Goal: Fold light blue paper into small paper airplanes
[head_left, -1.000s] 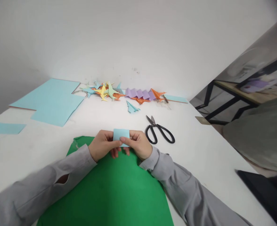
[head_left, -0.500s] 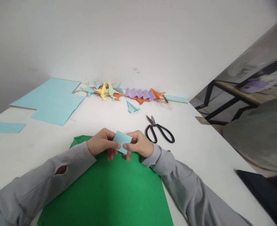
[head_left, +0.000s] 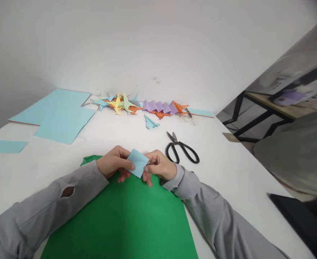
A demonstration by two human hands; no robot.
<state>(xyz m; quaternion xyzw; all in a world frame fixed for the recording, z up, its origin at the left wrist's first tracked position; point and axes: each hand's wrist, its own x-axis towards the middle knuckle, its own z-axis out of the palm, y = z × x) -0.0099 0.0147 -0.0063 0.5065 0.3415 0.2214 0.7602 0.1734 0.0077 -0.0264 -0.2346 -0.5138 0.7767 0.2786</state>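
A small light-blue piece of folded paper point(head_left: 138, 162) is held up between both hands, above the far end of a green cloth point(head_left: 128, 216). My left hand point(head_left: 115, 162) pinches its left side, thumb on the face and fingers behind. At the right corner, my right hand point(head_left: 160, 165) grips the paper between thumb and fingers. The paper's back is hidden from me. Just right of my right hand lies a pair of scissors point(head_left: 178, 144) with black handles, its blades slightly apart.
Light-blue sheets point(head_left: 64, 118) lie at the back left, with a smaller blue strip point(head_left: 6, 146) nearer. Colourful folded paper figures point(head_left: 118, 104) and a purple pleated paper point(head_left: 158, 107) line the wall. A blue paper plane point(head_left: 150, 122) sits before them. A dark flat object point(head_left: 293, 216) is at the right edge.
The paper has shifted slightly left and turned a little. My right thumb has slid from the paper's middle toward its right corner, so more of its face shows.
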